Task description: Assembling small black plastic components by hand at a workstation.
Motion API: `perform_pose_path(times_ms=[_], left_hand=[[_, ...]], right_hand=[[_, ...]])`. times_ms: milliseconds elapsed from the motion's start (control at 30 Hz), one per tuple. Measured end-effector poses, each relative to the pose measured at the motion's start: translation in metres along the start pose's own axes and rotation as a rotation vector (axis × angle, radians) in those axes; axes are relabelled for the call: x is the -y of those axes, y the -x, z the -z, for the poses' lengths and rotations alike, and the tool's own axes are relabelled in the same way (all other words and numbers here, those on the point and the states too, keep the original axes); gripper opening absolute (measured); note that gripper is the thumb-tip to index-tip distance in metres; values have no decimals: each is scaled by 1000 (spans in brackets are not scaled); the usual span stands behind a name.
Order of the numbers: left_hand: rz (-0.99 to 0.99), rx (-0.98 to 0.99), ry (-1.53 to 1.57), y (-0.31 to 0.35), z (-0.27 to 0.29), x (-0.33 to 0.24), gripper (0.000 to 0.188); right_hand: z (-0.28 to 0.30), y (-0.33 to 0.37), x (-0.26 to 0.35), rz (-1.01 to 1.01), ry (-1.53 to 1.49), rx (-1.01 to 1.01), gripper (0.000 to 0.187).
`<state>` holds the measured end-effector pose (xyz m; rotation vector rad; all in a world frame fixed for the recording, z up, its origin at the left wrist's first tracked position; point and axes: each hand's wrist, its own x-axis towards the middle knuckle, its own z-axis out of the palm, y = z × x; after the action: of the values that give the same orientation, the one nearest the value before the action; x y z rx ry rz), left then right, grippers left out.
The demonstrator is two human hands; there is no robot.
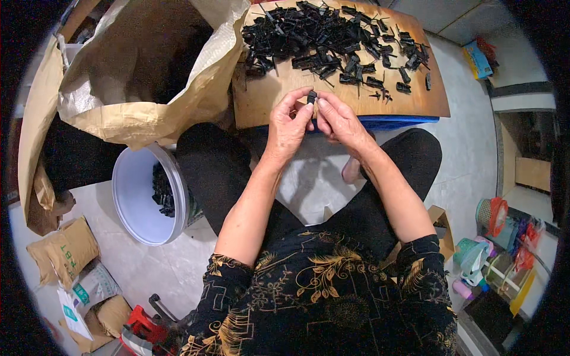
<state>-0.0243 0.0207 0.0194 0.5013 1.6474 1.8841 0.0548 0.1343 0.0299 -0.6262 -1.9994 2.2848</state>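
Above the near edge of a wooden board, my two hands meet over a small black plastic part. My left hand is closed, with the part upright between thumb and fingers. The fingers of my right hand are pinched together against the part's right side; whether they hold a separate tiny piece is hidden. Beyond my hands, a large heap of similar black plastic parts with thin prongs covers the far left of the board. Several loose parts lie scattered toward its right side.
At the left stands a big open paper-woven sack. Below it is a white bucket with black parts inside. Packed bags lie at the lower left, near a red-and-black object. A cardboard box sits by my right leg.
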Motion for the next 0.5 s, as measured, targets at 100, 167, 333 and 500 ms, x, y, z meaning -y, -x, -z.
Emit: perform_pose_path(times_ms=[100, 167, 333, 500], left_hand=[[-25, -9, -12, -2, -1, 3, 28], [-43, -18, -17, -2, -1, 5, 27], [-63, -39, -117, -4, -1, 6, 27], [-259, -88, -358, -5, -2, 10, 27]], right_hand=[[-4, -2, 1, 35, 16, 11, 36], [-5, -5, 0, 60, 37, 10, 36], [-6, -8, 0, 11, 58, -35, 34], [-7, -12, -4, -8, 51, -61, 30]])
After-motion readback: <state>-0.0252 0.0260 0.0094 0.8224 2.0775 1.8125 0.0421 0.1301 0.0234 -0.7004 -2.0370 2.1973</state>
